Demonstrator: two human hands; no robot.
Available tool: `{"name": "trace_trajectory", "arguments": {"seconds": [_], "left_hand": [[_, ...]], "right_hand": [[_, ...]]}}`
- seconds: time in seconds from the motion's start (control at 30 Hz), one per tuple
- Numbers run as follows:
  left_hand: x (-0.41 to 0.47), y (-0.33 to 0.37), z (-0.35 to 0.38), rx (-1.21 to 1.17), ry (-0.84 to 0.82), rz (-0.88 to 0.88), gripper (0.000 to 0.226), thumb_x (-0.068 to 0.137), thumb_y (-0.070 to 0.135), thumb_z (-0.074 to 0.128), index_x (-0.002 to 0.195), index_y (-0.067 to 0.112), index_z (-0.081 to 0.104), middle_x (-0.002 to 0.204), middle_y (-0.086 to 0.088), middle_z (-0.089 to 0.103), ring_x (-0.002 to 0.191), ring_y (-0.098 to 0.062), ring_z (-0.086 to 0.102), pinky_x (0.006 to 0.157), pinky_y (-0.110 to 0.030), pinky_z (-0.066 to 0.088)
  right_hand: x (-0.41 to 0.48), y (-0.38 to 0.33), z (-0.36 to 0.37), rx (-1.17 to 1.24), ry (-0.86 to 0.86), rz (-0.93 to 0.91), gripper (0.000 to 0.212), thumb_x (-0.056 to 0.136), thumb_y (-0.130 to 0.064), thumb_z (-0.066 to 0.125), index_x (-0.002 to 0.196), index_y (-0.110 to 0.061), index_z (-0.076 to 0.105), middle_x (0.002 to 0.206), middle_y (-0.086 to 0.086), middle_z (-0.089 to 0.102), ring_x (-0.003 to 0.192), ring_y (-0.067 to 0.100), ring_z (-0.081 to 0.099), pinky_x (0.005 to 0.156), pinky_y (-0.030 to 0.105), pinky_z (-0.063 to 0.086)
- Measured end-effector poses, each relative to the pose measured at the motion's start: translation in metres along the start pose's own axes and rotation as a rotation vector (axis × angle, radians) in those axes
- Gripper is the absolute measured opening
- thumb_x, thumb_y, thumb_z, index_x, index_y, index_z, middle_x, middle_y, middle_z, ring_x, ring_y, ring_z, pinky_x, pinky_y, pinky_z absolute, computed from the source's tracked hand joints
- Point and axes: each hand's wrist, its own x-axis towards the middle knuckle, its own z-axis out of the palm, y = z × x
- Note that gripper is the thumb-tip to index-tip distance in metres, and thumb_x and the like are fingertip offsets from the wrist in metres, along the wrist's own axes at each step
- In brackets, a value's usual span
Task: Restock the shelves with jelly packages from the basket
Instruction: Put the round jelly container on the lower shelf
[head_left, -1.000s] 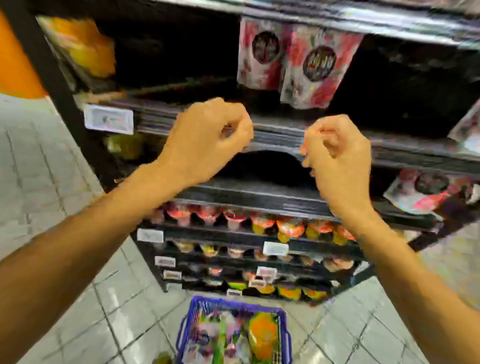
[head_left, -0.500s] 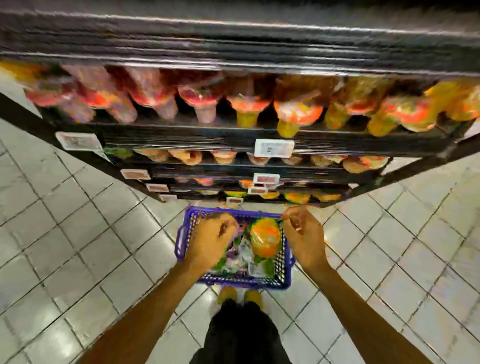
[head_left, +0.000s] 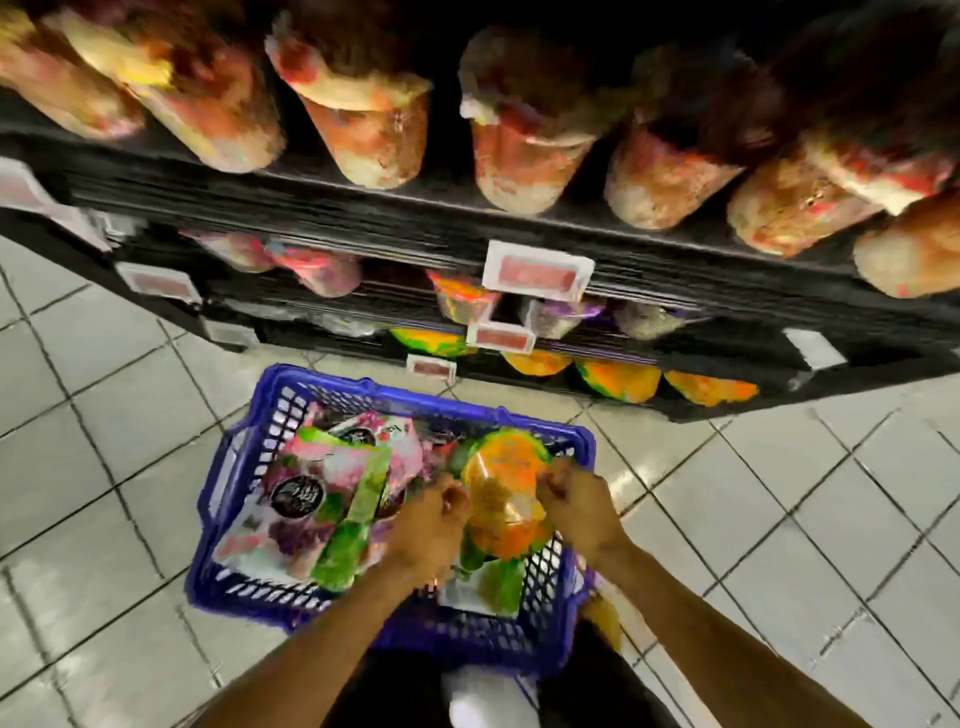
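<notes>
- Both hands are reaching down into the basket: the left hand (head_left: 431, 525) and the right hand (head_left: 576, 512) are curling their fingers round opposite edges of an orange jelly package (head_left: 501, 499), pinching it between them as far as the blur lets me tell.
- That package is lying on top of the load at the right end of the blue basket (head_left: 332, 387), not yet lifting clear of it.
- Beside it, pink and green jelly packages (head_left: 332, 483) are filling the rest of the basket, so I judge that much of the restocking is waiting to be done.
- Under the basket, the tiled floor (head_left: 104, 415) is running up to the bottom shelf (head_left: 675, 410), near the basket's far rim.
- On that shelf, orange packs (head_left: 618, 379) of a like colour are lying in a row, probably marking where this package is going.
- Farthest off, the upper shelf (head_left: 363, 208) is carrying a close row of reddish tubs (head_left: 524, 161), looking well stocked.
</notes>
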Motion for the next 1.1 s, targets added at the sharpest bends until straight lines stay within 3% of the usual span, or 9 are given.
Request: {"name": "trace_trajectory", "arguments": {"seconds": [0.13,0.3,0.4,0.5,0.6,0.73,0.93,1.0,1.1], "left_hand": [[0.073,-0.034,0.037,0.063,-0.103,0.073,0.042,0.083,0.033,0.052,0.101,-0.003,0.065,0.095,-0.027,0.067,0.086,-0.038,0.065,0.073,-0.045,0.050],[0.130,-0.082,0.072,0.073,-0.218,0.071,0.036,0.099,0.026,0.055,0.127,0.003,0.053,0.122,-0.018,0.063,0.110,-0.036,0.061,0.091,-0.041,0.050],[0.141,-0.100,0.079,0.021,-0.246,0.058,0.044,0.099,0.042,0.049,0.119,0.006,0.064,0.117,-0.013,0.070,0.109,-0.026,0.064,0.097,-0.042,0.048],[0.146,-0.107,0.084,-0.013,-0.182,0.115,0.037,0.098,0.041,0.049,0.081,0.012,0.064,0.069,0.011,0.070,0.065,0.000,0.060,0.069,-0.022,0.049],[0.140,-0.106,0.085,-0.249,-0.161,0.127,0.033,0.091,0.047,0.053,0.079,0.019,0.065,0.077,0.005,0.072,0.073,-0.013,0.061,0.077,-0.030,0.051],[0.115,-0.096,0.063,-0.273,-0.174,0.079,0.024,0.100,0.030,0.044,0.099,0.016,0.063,0.069,-0.005,0.070,0.059,-0.016,0.064,0.056,-0.024,0.053],[0.086,-0.052,0.033,-0.354,-0.170,0.140,0.027,0.089,0.028,0.052,0.082,0.005,0.065,0.061,-0.010,0.066,0.044,-0.015,0.059,0.042,-0.019,0.044],[0.083,-0.039,0.026,-0.373,-0.154,0.187,0.029,0.084,0.031,0.055,0.081,0.006,0.069,0.068,-0.012,0.072,0.052,-0.018,0.066,0.050,-0.020,0.052],[0.085,-0.024,0.024,-0.335,-0.115,0.236,0.043,0.077,0.040,0.057,0.098,0.006,0.072,0.096,-0.015,0.076,0.089,-0.032,0.071,0.086,-0.042,0.054]], "right_hand": [[0.073,0.042,0.028,-0.366,-0.139,-0.050,0.032,0.094,-0.019,0.055,0.124,-0.008,0.059,0.126,0.016,0.061,0.113,0.029,0.060,0.090,0.033,0.049],[0.109,0.058,0.060,-0.902,-0.077,-0.178,0.065,0.097,-0.033,0.052,0.146,-0.001,0.022,0.141,0.022,0.042,0.130,0.036,0.041,0.108,0.042,0.032],[0.110,0.062,0.067,-0.935,0.013,-0.213,0.071,0.093,-0.038,0.059,0.144,-0.006,0.023,0.139,0.019,0.044,0.129,0.035,0.043,0.101,0.043,0.040],[0.110,0.067,0.068,-0.964,0.142,-0.277,0.058,0.094,-0.042,0.056,0.135,-0.010,0.032,0.133,0.013,0.049,0.125,0.033,0.048,0.083,0.041,0.049],[0.109,0.076,0.069,-0.990,0.193,-0.326,0.063,0.091,-0.057,0.050,0.130,-0.011,0.034,0.131,0.010,0.048,0.119,0.032,0.054,0.070,0.035,0.039],[0.098,0.078,0.065,-0.727,0.118,-0.305,0.076,0.084,-0.069,0.050,0.131,-0.012,0.035,0.128,0.009,0.052,0.115,0.029,0.057,0.081,0.034,0.045],[0.073,0.087,0.044,0.134,0.112,-0.413,0.054,0.073,-0.066,0.063,0.112,-0.032,0.046,0.097,-0.010,0.066,0.086,0.008,0.066,0.073,0.033,0.056],[0.069,0.092,0.040,0.393,0.116,-0.467,0.052,0.066,-0.067,0.061,0.107,-0.036,0.053,0.094,-0.013,0.070,0.082,0.002,0.068,0.073,0.031,0.058],[0.066,0.099,0.038,0.706,0.101,-0.490,0.041,0.068,-0.059,0.063,0.104,-0.041,0.060,0.101,-0.015,0.072,0.090,0.007,0.070,0.080,0.037,0.058]]}}
